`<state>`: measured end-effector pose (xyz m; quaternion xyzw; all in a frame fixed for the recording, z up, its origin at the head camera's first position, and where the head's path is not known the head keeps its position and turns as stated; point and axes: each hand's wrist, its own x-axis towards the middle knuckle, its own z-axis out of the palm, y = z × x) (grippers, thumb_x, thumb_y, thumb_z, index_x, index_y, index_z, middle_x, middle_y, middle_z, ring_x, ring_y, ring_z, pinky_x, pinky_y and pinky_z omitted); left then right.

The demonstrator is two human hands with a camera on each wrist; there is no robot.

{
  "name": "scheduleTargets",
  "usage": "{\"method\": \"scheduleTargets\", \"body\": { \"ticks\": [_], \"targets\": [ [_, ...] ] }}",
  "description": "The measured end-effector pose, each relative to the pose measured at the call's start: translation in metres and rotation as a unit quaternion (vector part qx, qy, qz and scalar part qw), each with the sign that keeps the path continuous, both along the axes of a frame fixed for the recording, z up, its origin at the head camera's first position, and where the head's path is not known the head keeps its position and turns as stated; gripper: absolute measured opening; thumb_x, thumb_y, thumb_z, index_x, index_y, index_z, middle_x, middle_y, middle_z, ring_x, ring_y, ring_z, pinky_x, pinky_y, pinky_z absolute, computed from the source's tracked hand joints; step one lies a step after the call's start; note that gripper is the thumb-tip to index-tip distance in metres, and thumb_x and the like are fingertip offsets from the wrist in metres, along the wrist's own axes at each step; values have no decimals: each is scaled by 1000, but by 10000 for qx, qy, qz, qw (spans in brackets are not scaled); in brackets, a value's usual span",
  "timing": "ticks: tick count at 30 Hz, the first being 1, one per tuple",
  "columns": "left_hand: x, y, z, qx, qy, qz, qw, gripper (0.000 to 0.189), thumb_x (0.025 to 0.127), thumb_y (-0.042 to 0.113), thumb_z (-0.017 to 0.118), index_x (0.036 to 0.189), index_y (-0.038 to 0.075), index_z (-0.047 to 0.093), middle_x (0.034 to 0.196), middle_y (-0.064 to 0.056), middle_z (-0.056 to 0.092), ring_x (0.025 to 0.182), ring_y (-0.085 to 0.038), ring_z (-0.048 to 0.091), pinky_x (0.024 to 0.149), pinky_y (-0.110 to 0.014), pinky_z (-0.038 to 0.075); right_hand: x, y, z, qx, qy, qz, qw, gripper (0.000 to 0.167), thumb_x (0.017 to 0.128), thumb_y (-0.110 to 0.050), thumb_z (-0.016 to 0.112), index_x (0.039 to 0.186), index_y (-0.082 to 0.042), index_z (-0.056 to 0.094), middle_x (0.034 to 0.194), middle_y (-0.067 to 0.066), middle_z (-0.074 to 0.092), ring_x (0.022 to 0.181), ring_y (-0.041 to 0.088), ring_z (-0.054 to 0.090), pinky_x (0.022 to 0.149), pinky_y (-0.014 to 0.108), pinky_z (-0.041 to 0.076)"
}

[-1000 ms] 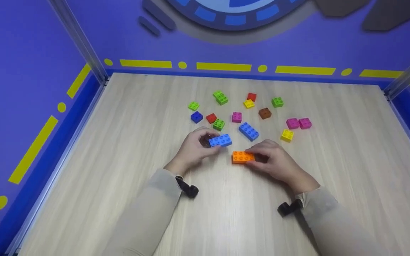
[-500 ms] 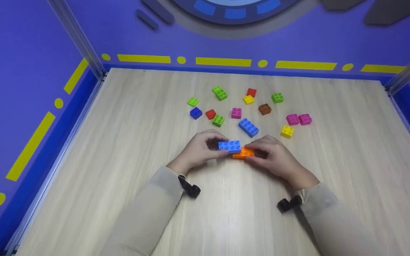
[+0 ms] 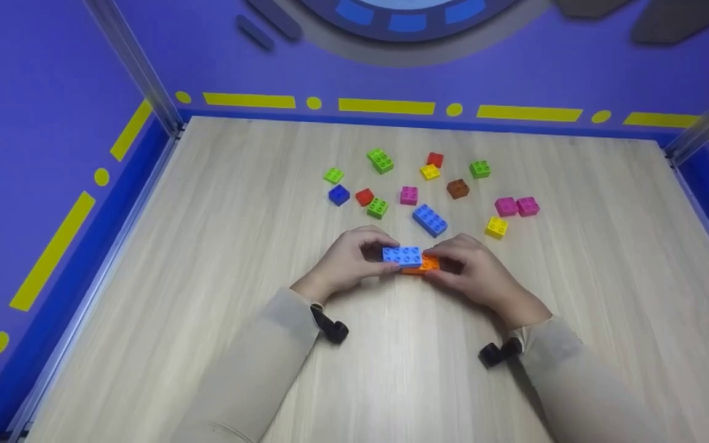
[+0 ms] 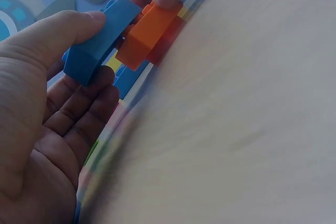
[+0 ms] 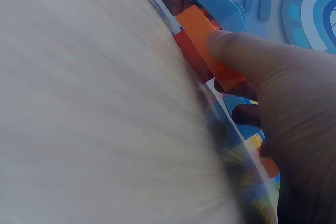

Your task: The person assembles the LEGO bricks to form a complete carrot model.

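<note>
In the head view my left hand (image 3: pixel 354 258) pinches a light blue eight-stud brick (image 3: pixel 402 256) between thumb and fingers. My right hand (image 3: pixel 477 274) grips the right end of an orange brick (image 3: pixel 431 263). The blue brick overlaps the orange one's left part from above. From the left wrist, the blue brick (image 4: pixel 102 40) looks tilted against the orange brick (image 4: pixel 144 38), with orange studs showing in the gap. Below the orange brick (image 5: pixel 210 48) in the right wrist view lies a darker red band; whether reflection or another brick, I cannot tell.
Beyond the hands lies another blue brick (image 3: pixel 429 220). Several small bricks are scattered farther back, among them a green one (image 3: pixel 377 208), a brown one (image 3: pixel 458 189), a yellow one (image 3: pixel 496 227) and a pink one (image 3: pixel 506 206). Blue-purple panels (image 3: pixel 391 80) border the wooden table (image 3: pixel 207 203).
My left hand has brought the blue brick rightward, from beside the orange brick to over its left part. My right hand keeps its grip on the orange brick. The view has tilted slightly.
</note>
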<state>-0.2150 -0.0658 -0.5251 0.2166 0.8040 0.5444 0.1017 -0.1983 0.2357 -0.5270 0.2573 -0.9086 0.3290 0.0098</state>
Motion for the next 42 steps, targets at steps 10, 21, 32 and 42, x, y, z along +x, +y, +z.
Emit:
{"method": "scheduleTargets", "body": {
  "ticks": [10,21,32,42],
  "targets": [
    [2,1,1,17,-49,-24,10000,38,94,25,95,131,21,86,127,3,76,119,-15,67,108,-30,56,1,0,1,-54,-81,-33,9999,37,97,-31,93,133,-21,85,122,-4,84,116,17,69,107,42,62],
    [4,5,4,-116,194,-231,9995,39,102,25,87,139,16,82,136,-3,71,124,-17,64,110,-32,55,-1,1,3,-13,1,0,10000,37,97,-29,93,133,-19,85,122,-3,84,115,18,70,106,43,63],
    [1,4,4,-130,380,-325,9987,38,103,22,86,140,14,81,134,-7,69,116,-17,62,102,-27,54,-4,0,4,-30,-12,23,10000,38,98,-30,92,133,-19,85,123,-2,85,117,19,70,107,44,63],
    [4,4,1,-219,375,-218,9988,37,102,27,87,137,16,83,134,-5,73,119,-17,65,106,-33,57,0,0,1,-69,-22,36,10000,37,98,-28,93,132,-18,85,123,-2,85,117,20,71,108,46,63]
  ]
}}
